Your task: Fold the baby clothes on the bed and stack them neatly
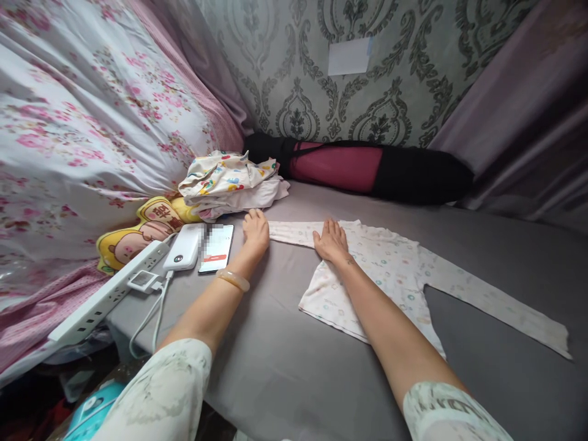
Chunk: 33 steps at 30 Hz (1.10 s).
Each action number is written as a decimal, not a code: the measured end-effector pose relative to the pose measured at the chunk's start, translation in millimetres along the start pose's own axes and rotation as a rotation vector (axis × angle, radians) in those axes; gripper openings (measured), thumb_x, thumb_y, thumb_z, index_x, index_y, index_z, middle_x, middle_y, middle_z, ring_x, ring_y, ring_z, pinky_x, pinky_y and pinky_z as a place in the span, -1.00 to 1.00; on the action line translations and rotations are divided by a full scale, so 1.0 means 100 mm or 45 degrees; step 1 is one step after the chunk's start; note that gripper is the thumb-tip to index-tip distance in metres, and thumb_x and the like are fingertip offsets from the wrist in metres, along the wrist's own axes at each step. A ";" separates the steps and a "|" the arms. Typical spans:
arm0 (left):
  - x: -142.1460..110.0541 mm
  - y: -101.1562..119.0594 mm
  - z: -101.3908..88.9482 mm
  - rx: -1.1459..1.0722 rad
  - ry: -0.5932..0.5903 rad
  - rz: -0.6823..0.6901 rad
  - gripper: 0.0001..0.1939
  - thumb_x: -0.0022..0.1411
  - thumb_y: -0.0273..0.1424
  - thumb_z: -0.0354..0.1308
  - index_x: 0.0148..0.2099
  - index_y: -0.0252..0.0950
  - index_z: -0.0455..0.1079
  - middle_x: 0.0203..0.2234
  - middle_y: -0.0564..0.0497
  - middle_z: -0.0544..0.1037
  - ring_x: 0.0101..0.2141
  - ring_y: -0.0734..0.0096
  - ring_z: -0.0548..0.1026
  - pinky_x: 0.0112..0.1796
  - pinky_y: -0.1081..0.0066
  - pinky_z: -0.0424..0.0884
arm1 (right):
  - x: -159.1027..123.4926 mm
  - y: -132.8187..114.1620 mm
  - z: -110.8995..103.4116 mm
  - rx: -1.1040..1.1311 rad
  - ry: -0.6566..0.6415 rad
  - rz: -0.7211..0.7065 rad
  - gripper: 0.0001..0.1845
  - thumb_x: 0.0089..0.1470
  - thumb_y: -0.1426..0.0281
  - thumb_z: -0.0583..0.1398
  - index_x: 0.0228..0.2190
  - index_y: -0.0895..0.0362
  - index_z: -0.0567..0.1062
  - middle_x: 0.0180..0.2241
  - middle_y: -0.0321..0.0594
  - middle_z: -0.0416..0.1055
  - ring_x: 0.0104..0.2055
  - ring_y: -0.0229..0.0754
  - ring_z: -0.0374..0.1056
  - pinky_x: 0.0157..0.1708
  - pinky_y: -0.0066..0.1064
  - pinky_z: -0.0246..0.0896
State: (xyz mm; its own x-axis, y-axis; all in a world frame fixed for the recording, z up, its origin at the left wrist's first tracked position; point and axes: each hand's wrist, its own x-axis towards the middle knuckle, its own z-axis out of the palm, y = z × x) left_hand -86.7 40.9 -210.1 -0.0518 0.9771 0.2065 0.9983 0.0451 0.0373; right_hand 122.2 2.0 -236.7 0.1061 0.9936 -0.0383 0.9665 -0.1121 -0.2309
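A white long-sleeved child's shirt (pixel 386 263) with small pastel prints lies spread on the grey bed sheet (pixel 271 361). One sleeve stretches left, the other runs out to the lower right. At the cuff of the left-lying sleeve, my left hand (pixel 256 231) is closed with its fingers curled over the fabric. My right hand (pixel 331 241) rests flat, fingers extended, on the shirt where that sleeve meets the body. A pale bangle (pixel 233 280) circles my left wrist.
Left of my left hand lie a phone (pixel 215 248), a white power bank (pixel 184 247) and a power strip (pixel 110 291) with cables. Behind them are a yellow cartoon cushion (pixel 138 236) and piled clothes (pixel 234 180). A black-and-red long bag (pixel 340 168) lies along the wall.
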 end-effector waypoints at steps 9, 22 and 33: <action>-0.19 0.93 0.00 -0.265 0.015 0.559 -0.69 0.34 -0.45 -0.12 0.03 -0.43 0.32 -0.07 -0.29 0.49 0.03 0.07 0.38 0.03 0.20 0.25 | -0.02 0.01 0.00 -0.065 0.004 -0.006 -0.29 0.31 0.22 -0.23 0.32 0.42 -0.04 0.39 0.02 -0.20 0.41 0.00 -0.31 0.34 -0.19 -0.44; -0.35 0.79 0.31 -0.279 -0.207 0.516 -0.38 0.44 -0.17 -0.33 0.34 -0.47 0.08 0.32 -0.26 0.13 0.32 0.09 0.06 0.27 0.13 -0.04 | 0.00 0.00 0.03 -0.056 0.057 -0.009 -0.28 0.30 0.19 -0.21 0.31 0.42 0.00 0.37 0.04 -0.14 0.40 0.01 -0.25 0.32 -0.18 -0.38; -0.20 0.15 0.33 -0.049 -0.109 0.322 -0.40 0.42 -0.23 -0.31 0.33 -0.47 0.12 0.29 -0.29 0.19 0.29 0.05 0.13 0.24 0.07 0.00 | 0.00 0.01 0.07 0.065 0.086 -0.007 -0.26 0.28 0.17 -0.14 0.30 0.42 0.03 0.38 0.03 -0.15 0.40 0.01 -0.28 0.33 -0.18 -0.44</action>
State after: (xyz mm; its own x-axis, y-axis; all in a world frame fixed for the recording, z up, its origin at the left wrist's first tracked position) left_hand -69.6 29.3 -246.0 0.2032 0.9704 0.1309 0.9774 -0.2090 0.0324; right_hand 121.4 1.7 -243.2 0.1180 0.9926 0.0285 0.9541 -0.1053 -0.2803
